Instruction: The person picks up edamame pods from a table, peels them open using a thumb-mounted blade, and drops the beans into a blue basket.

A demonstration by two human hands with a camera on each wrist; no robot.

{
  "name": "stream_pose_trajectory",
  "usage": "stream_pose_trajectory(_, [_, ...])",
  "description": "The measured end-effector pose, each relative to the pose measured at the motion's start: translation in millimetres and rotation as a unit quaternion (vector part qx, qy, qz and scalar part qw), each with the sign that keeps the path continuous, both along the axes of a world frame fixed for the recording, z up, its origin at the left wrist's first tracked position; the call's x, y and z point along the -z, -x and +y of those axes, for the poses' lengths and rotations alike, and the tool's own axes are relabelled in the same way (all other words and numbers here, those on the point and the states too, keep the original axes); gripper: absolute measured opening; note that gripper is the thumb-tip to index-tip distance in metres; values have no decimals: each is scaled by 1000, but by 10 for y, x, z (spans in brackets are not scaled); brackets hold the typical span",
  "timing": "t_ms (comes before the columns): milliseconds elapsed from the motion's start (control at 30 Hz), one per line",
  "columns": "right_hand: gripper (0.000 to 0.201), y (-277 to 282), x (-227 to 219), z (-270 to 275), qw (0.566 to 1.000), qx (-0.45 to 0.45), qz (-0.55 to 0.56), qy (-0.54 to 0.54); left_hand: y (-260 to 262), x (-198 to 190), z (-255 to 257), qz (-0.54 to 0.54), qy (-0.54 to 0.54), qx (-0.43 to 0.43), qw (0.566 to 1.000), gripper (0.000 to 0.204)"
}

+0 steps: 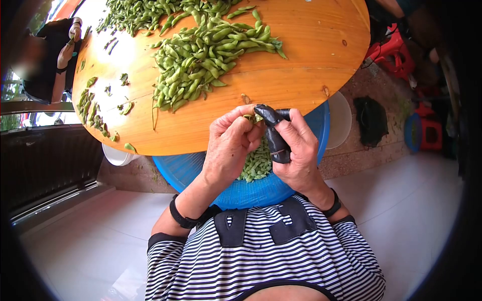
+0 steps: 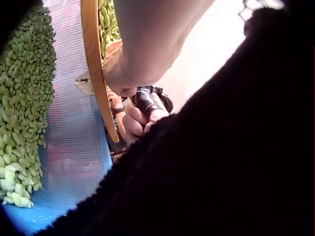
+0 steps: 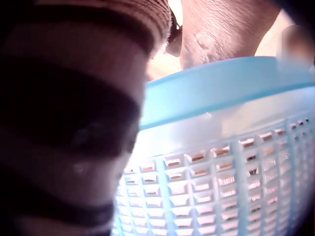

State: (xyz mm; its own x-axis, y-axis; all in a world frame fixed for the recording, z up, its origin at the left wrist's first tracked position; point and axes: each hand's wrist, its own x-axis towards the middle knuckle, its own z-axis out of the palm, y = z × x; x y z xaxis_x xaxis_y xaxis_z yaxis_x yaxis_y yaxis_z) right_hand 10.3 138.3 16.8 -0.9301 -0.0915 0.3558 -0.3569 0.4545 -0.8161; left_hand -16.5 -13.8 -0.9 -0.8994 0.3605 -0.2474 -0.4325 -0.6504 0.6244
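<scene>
Over the blue basket point(image 1: 231, 196), both hands meet at a small green soybean pod point(image 1: 257, 118), mostly hidden by fingers. My left hand point(image 1: 226, 140) pinches it between thumb and curled fingers. From the other side, my right hand point(image 1: 298, 148) holds the pod with fingers in black coverings point(image 1: 277, 143). Shelled green soybeans point(image 1: 257, 163) lie in the basket below the hands; the left wrist view shows a thick heap of these beans point(image 2: 22, 93). The right wrist view has the basket's pale blue rim and latticed wall point(image 3: 221, 93).
A large pile of soybean pods point(image 1: 201, 62) lies on the round wooden table point(image 1: 301, 45), with scattered pods point(image 1: 90, 110) at its left. Another person point(image 1: 55, 55) sits at the far left. Red stools point(image 1: 394, 52) and a dark bag-like item point(image 1: 370, 120) are on the right floor.
</scene>
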Motion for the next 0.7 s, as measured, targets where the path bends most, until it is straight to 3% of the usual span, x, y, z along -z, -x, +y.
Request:
stream_pose_trajectory(100, [41,39,62,151,999,15,25,16,-28,-120,5,-17,79,34,996,27])
stream_pose_trajectory(167, [37,-9,128,414,997,43,61,17,-69,-182,-55,29,120,116,986,27])
stream_pose_trajectory(233, [35,-83,-156,649,982,106,-122,99,-46,-192,-199,183,235,264,918,23])
stream_pose_trajectory(267, [35,-117,-88,860,982,147,-100,64,-8,-227,-266,182,237,264,917,23])
stream_pose_trajectory(333, [37,-185,-33,1324,977,186,-98,-43,92,-339,-371,427,388,272,770,20])
stream_pose_trajectory(367, [38,-205,-62,1490,970,182,-117,-114,162,-390,-417,427,388,271,771,20])
stream_pose_trajectory(400, [38,-232,-40,1578,970,183,-116,-114,259,-440,-458,450,514,200,702,21])
stream_pose_trajectory(433, [37,-259,-9,1640,945,232,-122,-195,368,-465,-488,462,627,123,615,22])
stream_pose_trajectory(467, [36,-280,6,1666,912,278,-126,-273,493,-426,-506,512,669,62,536,21])
stream_pose_trajectory(500, [36,-283,-16,1661,913,279,-124,-271,609,-363,-525,555,701,-1,449,21])
stream_pose_trajectory(533, [36,-281,-52,1644,913,279,-154,-253,678,-316,-550,556,728,19,400,25])
stream_pose_trajectory(567, [36,-283,-76,1625,913,279,-185,-234,717,-307,-524,557,728,20,399,25])
stream_pose_trajectory(600, [36,-272,-49,1593,912,282,-185,-232,749,-300,-487,582,727,7,365,23])
stream_pose_trajectory(633, [36,-245,3,1547,932,267,-145,-200,765,-306,-450,607,723,-6,330,21])
stream_pose_trajectory(700, [36,-182,12,1423,948,252,-102,-167,762,-352,-408,604,733,14,314,22])
